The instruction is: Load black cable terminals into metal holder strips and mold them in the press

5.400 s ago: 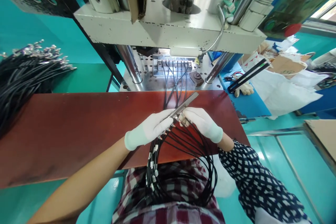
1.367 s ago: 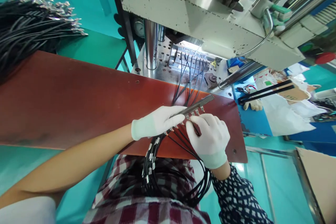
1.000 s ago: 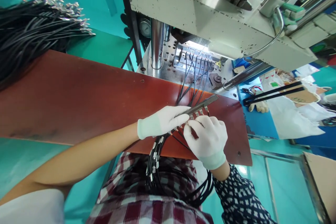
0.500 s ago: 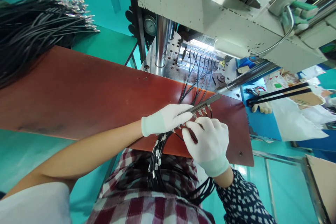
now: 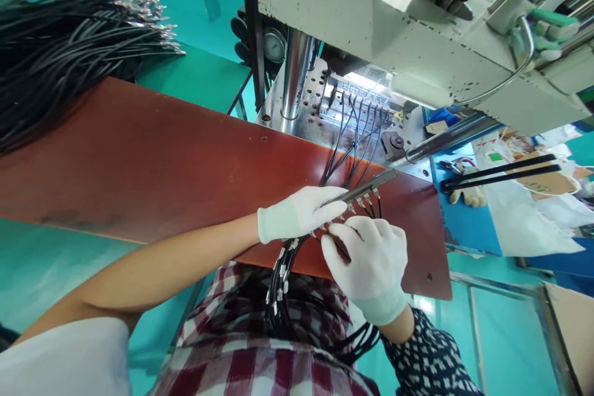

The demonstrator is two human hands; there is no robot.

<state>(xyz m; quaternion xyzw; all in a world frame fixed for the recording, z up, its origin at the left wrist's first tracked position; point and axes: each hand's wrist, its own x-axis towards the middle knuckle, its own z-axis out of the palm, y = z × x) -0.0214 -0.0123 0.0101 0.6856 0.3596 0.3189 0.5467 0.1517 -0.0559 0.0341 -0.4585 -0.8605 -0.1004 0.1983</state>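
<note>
Bar (image 5: 372, 186) lies gripped in left hand (image 5: 307, 210), right hand (image 5: 371, 258) apparently touching its connectors (image 5: 360, 202).

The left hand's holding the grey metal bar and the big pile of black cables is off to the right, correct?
No, the big pile of black cables is off to the left, as the head view shows. The left hand does hold the grey metal bar.
</note>
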